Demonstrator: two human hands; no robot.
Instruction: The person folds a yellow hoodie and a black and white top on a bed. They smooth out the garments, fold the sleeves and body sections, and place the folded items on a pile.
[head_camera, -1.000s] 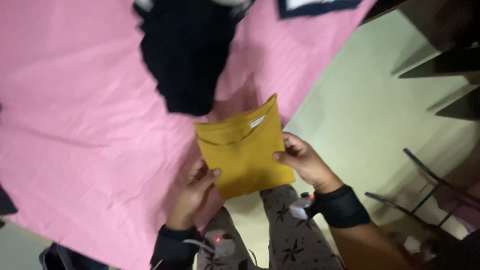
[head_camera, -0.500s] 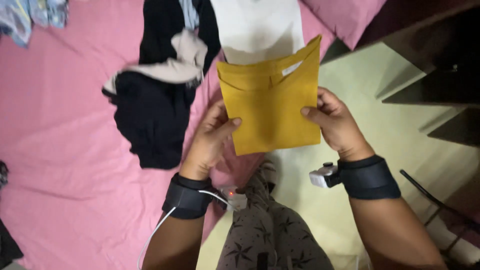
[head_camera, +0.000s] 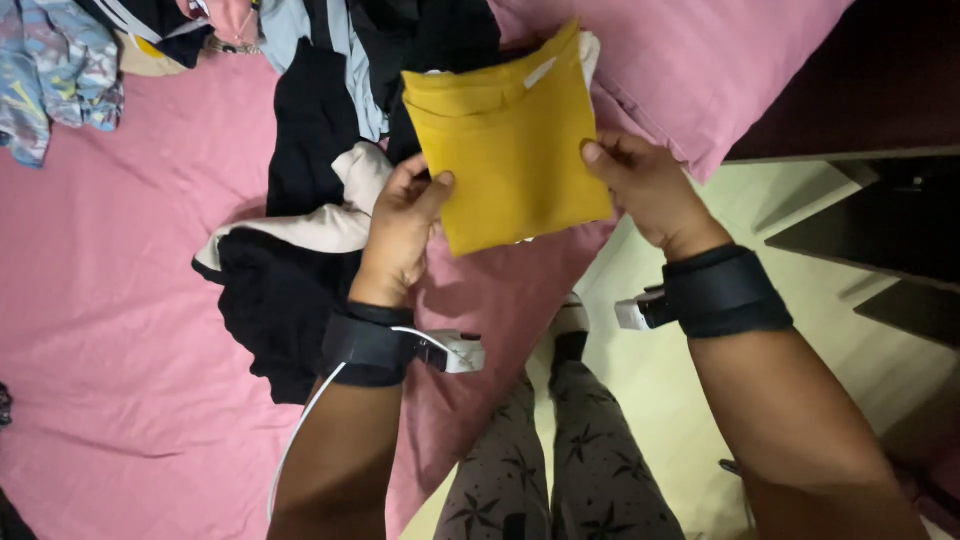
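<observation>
At the moment inspected, a folded mustard-yellow garment (head_camera: 510, 140) was held up off the pink bedsheet (head_camera: 120, 300) between both hands, above the near corner of the bed. The left hand (head_camera: 400, 230) was closed on the garment's lower left edge, thumb on the front face and fingers behind, while the right hand (head_camera: 645, 185) pinched the right edge in the same manner, thumb forward. This two-sided grip kept the fold flat and square, with the neckline and its small white label at the top, so that the layers did not drop open. Each wrist carried a black band (head_camera: 725, 290) with a small white device attached; a thin cable ran from the left one down the forearm. Behind and to the left of the held garment lay a loose heap of unfolded clothing: a black garment (head_camera: 280, 300) spread on the sheet with a cream piece (head_camera: 340, 215) across it, and further dark and pale-blue items towards the head of the bed. A patterned blue garment (head_camera: 55, 70) lay apart at the far left. A pink pillow (head_camera: 700, 70) rested just beyond the right hand. The person stood at the bedside in star-patterned trousers (head_camera: 555, 450) on a pale floor (head_camera: 800, 260).
</observation>
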